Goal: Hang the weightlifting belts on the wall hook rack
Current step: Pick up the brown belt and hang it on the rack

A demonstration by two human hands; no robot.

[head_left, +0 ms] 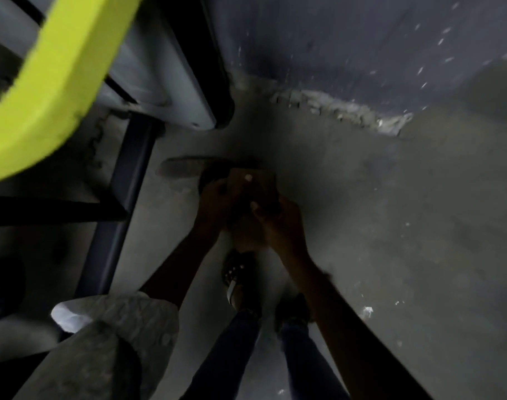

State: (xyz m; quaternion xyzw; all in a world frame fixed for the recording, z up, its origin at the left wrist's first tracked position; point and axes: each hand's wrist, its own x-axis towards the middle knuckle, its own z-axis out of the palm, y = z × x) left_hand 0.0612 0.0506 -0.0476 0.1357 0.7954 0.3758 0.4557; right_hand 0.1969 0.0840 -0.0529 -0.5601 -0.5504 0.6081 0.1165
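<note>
The belt [252, 183] is a brown strap with one pale stud near its end; blur hides any lettering. It hangs between two hands held close together over the grey floor [390, 226]. The left hand [216, 197] grips its left edge and the right hand [278, 223] its right side. A yellow-green frame [44, 96] stands at the upper left.

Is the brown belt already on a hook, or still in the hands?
Still in the hands: left hand and right hand both grip the belt above the floor.
</note>
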